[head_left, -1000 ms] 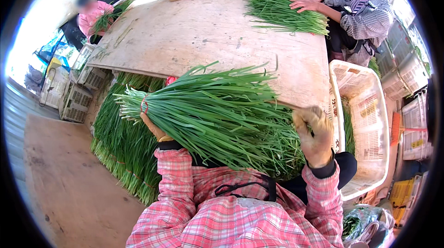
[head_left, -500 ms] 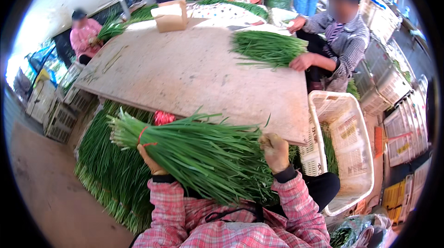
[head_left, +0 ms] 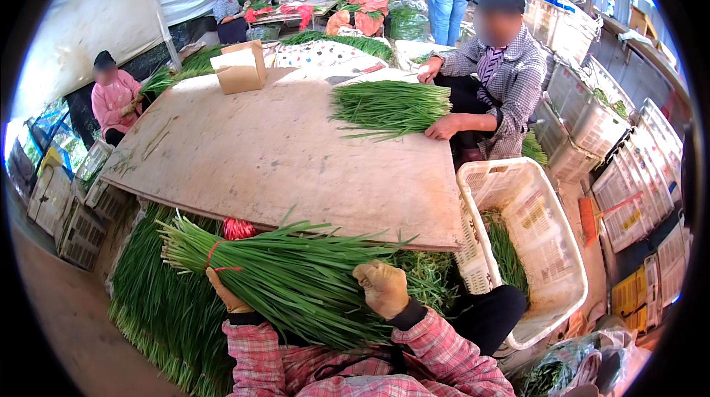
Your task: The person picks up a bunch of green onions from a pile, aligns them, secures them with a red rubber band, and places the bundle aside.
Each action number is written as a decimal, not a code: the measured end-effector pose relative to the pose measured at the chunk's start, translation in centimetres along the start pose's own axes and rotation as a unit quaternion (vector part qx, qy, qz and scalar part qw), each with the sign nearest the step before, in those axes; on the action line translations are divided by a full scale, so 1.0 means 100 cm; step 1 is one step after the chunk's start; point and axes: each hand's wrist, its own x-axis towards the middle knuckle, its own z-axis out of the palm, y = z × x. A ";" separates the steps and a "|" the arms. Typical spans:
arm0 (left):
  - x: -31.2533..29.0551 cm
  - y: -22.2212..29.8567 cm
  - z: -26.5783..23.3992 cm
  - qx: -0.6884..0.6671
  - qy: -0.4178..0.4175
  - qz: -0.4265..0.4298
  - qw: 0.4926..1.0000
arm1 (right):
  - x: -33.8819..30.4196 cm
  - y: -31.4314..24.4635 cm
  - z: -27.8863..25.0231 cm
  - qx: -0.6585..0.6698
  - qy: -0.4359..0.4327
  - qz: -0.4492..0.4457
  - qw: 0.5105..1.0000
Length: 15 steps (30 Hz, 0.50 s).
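A big bundle of garlic chives [head_left: 288, 275] lies across my lap, pale stem ends to the left and green leaf tips to the right. A red tie [head_left: 214, 255] circles it near the stem ends. My left hand [head_left: 228, 295], in a tan glove, grips the bundle from below beside the tie; the leaves cover part of its fingers. Against the leaves toward the tips, my gloved right hand [head_left: 382, 289] is closed, its fingers curled in. Whatever it may hold is hidden.
A wooden board table [head_left: 296, 153] stands ahead, with a cardboard box [head_left: 240, 68]. Across it, a co-worker [head_left: 503, 79] handles loose chives [head_left: 392, 107]. More chives [head_left: 163, 308] are heaped at my left, near a red twine roll [head_left: 238, 229]. A white crate [head_left: 551, 249] stands right.
My right hand has moved left along the leaves, away from the tips. My left hand still holds the bundle by the tie. The whole view has shifted slightly.
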 end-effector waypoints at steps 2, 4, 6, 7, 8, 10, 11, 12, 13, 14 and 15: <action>0.001 -0.002 -0.003 -0.001 0.029 0.005 1.000 | -0.009 0.007 -0.002 0.180 0.049 0.064 0.980; 0.000 -0.004 -0.003 0.002 0.033 0.009 0.999 | -0.012 0.012 -0.004 0.346 0.078 0.140 0.924; 0.000 -0.002 0.001 0.001 0.034 0.008 0.999 | -0.011 0.002 -0.020 0.131 -0.009 0.097 0.987; -0.001 -0.003 0.004 -0.002 0.035 0.006 0.999 | -0.006 -0.014 -0.026 0.046 -0.032 0.077 0.995; -0.002 -0.005 0.005 -0.003 0.037 0.004 0.999 | -0.001 -0.026 -0.027 -0.039 -0.056 0.057 0.996; -0.003 -0.004 0.008 0.001 0.040 0.001 0.999 | 0.000 -0.027 -0.018 -0.118 -0.100 0.028 0.988; -0.003 -0.007 0.010 0.007 0.039 0.005 0.999 | -0.006 -0.014 -0.007 -0.130 -0.106 0.011 0.986; -0.004 -0.007 0.012 0.015 0.039 0.012 0.999 | -0.007 -0.010 -0.001 -0.139 -0.114 -0.010 0.984; -0.003 -0.006 0.013 0.023 0.039 0.020 0.999 | -0.011 -0.008 0.003 -0.107 -0.071 -0.012 0.992; -0.003 -0.004 0.012 0.017 0.043 0.014 0.999 | -0.013 -0.007 0.006 -0.078 -0.041 -0.001 0.996; -0.003 -0.004 0.011 0.009 0.047 0.007 0.999 | -0.014 -0.007 0.005 -0.051 -0.012 0.010 0.999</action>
